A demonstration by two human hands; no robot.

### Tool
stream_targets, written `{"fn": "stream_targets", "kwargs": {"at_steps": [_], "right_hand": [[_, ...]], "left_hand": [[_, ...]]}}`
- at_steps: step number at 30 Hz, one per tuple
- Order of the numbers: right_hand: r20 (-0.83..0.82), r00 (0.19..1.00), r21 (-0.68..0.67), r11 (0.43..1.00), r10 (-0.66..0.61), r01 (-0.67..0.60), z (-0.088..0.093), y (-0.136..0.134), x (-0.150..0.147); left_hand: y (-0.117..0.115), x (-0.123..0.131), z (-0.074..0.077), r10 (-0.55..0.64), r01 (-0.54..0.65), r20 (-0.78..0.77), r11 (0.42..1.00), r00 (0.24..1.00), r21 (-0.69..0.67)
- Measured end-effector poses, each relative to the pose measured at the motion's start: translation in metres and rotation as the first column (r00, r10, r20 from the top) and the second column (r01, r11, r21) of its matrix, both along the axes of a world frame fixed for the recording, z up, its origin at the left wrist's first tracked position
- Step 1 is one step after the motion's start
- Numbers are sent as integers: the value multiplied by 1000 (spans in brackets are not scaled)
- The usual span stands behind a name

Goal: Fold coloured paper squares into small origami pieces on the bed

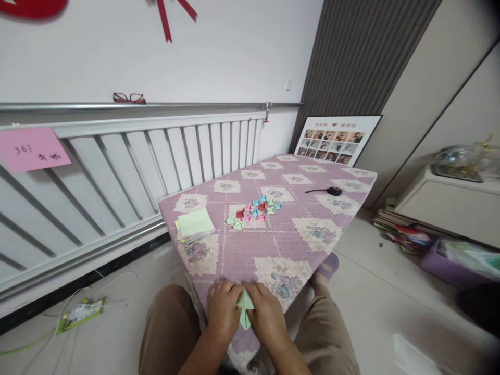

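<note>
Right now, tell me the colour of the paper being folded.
Pale green folded paper, seen in the head view.

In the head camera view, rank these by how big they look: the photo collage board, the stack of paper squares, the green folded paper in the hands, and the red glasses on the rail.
1. Photo collage board
2. Stack of paper squares
3. Red glasses and green folded paper: they look alike in size, and the paper is much nearer the camera, so no firm order.

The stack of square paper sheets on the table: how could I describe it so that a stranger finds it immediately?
Start at the table with the purple flowered cloth, which stands beside the white radiator. Near the table's left edge lies the stack of square paper sheets, left of the pile of small folded paper pieces. Unlike those, it is flat, unfolded, and pale green on top.
</note>
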State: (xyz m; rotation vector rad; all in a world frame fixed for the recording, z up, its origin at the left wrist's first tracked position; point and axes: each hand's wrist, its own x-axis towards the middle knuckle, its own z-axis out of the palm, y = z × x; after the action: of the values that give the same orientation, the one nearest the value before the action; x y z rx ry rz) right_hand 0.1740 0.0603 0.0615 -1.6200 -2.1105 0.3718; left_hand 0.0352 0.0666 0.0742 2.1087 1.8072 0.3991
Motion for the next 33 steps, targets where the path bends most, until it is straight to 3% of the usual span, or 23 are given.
{"fn": "stream_targets", "kwargs": {"at_steps": [16, 28, 33], "right_hand": [[153, 988, 32, 999, 9, -14, -4, -1, 0], [121, 993, 35, 999, 3, -8, -4, -4, 0], [102, 995, 47, 999, -1, -4, -4, -6, 0]], "left_hand": [[-5, -4, -2, 0, 0, -34, 1000, 999, 8], [-11, -9, 6, -107, 107, -99, 994, 989, -4], [-11, -9, 6, -99, 95, -133, 995, 986, -37]]}}
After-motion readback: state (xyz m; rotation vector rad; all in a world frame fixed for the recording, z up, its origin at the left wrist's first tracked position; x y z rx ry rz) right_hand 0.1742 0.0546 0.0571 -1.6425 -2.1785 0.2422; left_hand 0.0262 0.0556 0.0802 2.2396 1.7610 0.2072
